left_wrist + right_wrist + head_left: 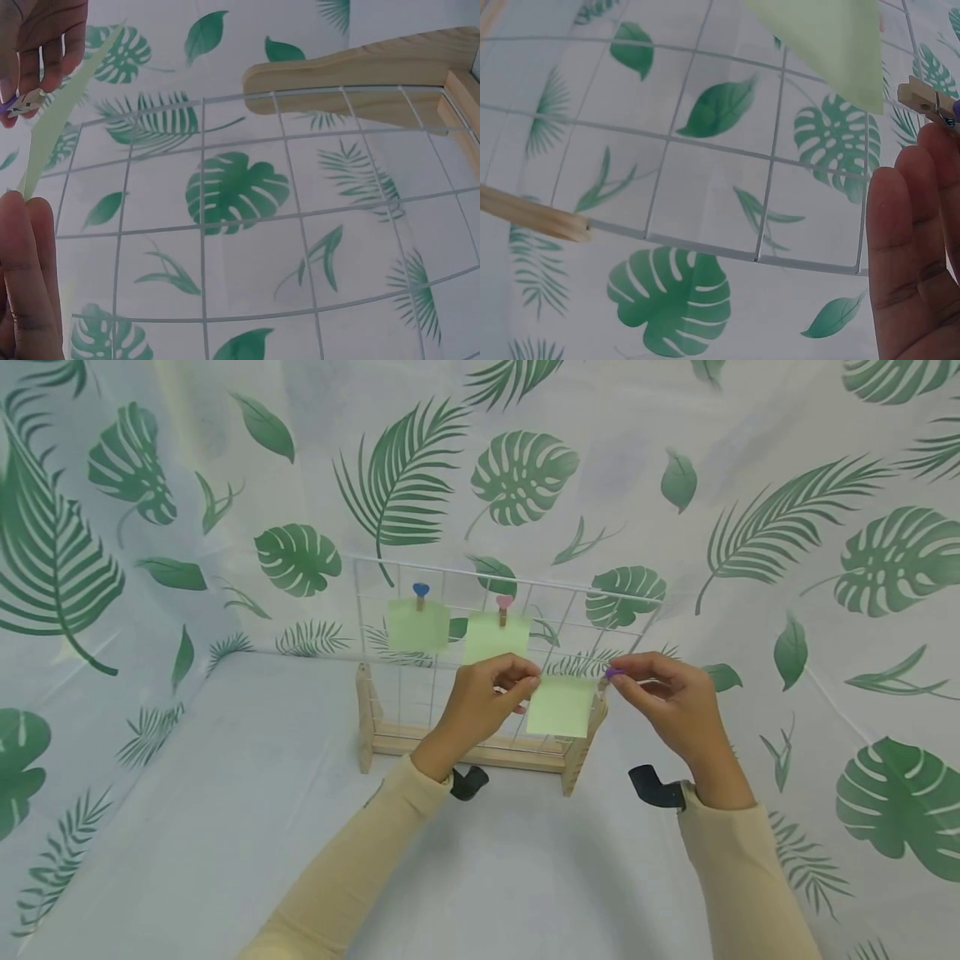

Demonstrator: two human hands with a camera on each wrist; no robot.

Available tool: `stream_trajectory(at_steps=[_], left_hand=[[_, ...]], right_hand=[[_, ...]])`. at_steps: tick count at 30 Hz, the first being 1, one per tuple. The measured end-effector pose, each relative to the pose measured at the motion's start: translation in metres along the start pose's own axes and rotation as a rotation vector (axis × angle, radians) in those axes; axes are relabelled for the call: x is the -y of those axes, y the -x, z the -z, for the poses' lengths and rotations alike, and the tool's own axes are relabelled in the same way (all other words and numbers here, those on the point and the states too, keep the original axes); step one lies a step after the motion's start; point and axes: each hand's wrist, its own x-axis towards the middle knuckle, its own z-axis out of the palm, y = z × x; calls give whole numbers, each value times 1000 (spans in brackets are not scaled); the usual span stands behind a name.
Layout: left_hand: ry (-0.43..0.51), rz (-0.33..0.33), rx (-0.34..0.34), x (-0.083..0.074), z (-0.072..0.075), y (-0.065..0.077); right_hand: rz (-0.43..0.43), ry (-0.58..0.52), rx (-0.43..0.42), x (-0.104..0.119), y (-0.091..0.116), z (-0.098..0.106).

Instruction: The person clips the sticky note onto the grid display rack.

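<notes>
My left hand (487, 697) pinches a light green sticky note (561, 706) by its left edge, in front of the white wire grid (202, 187). In the left wrist view the note (56, 124) shows nearly edge-on between two fingers. Just right of the note, my right hand (671, 697) pinches a small wooden clothespin (926, 99) with a purple decoration (613, 673). The clothespin's wooden jaws point towards the note. Two more green notes hang on the grid, one under a blue heart clothespin (421, 593), the other under a pink heart clothespin (504, 608).
The grid stands in a wooden base (465, 753) with upright side pieces (365, 718). A white sheet with green leaf prints (525, 477) covers the back and sides. Black curved pieces (656, 787) stick out at both sleeve cuffs.
</notes>
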Motion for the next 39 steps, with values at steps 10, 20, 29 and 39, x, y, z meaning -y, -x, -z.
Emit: stream_trajectory(at_steps=[10,20,29,39], left_hand=[[-13,-2,26,-3,2,-9],[-41,-7,33,-2,2,-18],[-58,-37,21,-2,-1,-28],[-87,-55,-20,-2,-6,-35]], right_hand=[[14,9,7,1,-6,3],[36,9,-4,-1,-13,3],[46,48,-7,0,-22,5],[-14,70,32,2,-29,6]])
